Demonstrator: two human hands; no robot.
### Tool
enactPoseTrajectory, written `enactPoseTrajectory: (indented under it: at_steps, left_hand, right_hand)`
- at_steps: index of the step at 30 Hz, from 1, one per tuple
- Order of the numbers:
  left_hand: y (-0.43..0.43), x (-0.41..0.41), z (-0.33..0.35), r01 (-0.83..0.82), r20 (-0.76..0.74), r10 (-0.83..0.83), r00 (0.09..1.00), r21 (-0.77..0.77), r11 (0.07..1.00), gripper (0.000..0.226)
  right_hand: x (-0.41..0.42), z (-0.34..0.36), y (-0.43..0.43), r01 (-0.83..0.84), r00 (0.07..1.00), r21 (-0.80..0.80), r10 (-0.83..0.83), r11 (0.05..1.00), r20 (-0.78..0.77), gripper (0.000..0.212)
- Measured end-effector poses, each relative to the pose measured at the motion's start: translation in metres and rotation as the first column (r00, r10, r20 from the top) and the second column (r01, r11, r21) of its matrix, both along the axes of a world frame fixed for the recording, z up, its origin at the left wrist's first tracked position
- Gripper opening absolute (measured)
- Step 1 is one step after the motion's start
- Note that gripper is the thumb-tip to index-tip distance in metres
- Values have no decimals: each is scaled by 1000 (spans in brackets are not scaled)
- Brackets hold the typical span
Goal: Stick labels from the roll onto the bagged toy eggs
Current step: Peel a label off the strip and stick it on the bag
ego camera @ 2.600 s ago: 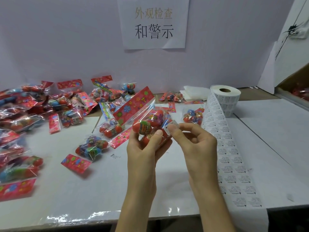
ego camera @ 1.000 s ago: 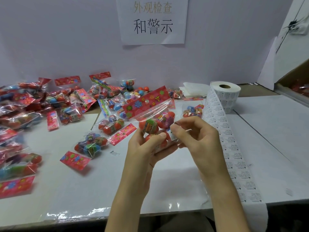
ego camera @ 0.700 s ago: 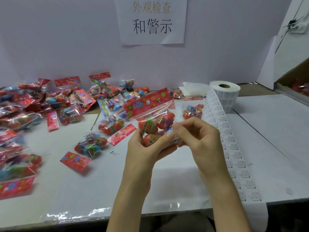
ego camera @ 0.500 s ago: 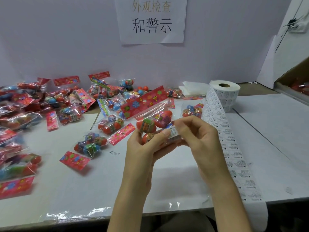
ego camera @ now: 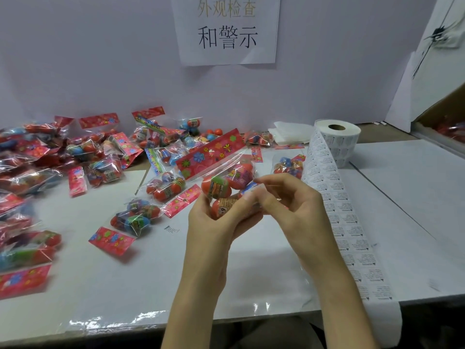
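Your left hand (ego camera: 214, 222) grips the bagged toy eggs (ego camera: 226, 182) from below, above the table (ego camera: 100, 273); your right hand (ego camera: 299, 210) pinches their right edge; the label roll (ego camera: 339, 144) stands beyond, its strip (ego camera: 352, 230) trailing beside your right wrist.

A white paper sheet (ego camera: 227, 28) on the pale wall carries two lines of Chinese characters: 外观检查 in faded gold above, 和警示 in larger black below. On the orange plastic toy egg (ego camera: 222, 206) lowest in the clear plastic bag with a red flowered header (ego camera: 211, 153), a pale sticker shows a black "6" beside a mark that cannot be made out. The green-banded orange egg (ego camera: 216, 187) above it has lettering too blurred to read. The white label roll (ego camera: 338, 143) and its unrolled strip of labels (ego camera: 337, 215) bear rows of small black print, too fine to read
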State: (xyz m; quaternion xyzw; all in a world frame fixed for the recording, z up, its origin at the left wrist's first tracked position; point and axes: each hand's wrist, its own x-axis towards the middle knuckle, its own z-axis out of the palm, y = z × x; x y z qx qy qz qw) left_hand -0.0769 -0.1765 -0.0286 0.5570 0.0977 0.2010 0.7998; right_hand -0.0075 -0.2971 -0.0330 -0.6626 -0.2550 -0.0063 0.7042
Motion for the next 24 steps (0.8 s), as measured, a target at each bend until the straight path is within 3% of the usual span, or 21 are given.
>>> enactPoseTrajectory:
  at_steps: [6,12,16,19,24]
  left_hand:
    - [5,1,-3,16,-17,-16,1000,3,1000,73]
    - [5,0,-5,46,-14,-45,999,49,998,71]
    - [2,-1,-2,52,-3,-52,999,50,997,55]
    - [0,1,-3,-45,-53,48,997,48,998,45]
    - [0,1,-3,-121,-66,124,990,41,992,41]
  right_hand:
    - [3,-1,-5,-59,997,53,62,997,-49,13]
    - [1,1,-4,-5,1000,-8,5,1000,-18,25]
    - [1,1,-6,-16,1000,-3,16,1000,5,12]
    - [1,-1,-6,-55,998,-13,55,998,12,4]
    - [1,-1,-3,-56,998,-21,56,998,14,13]
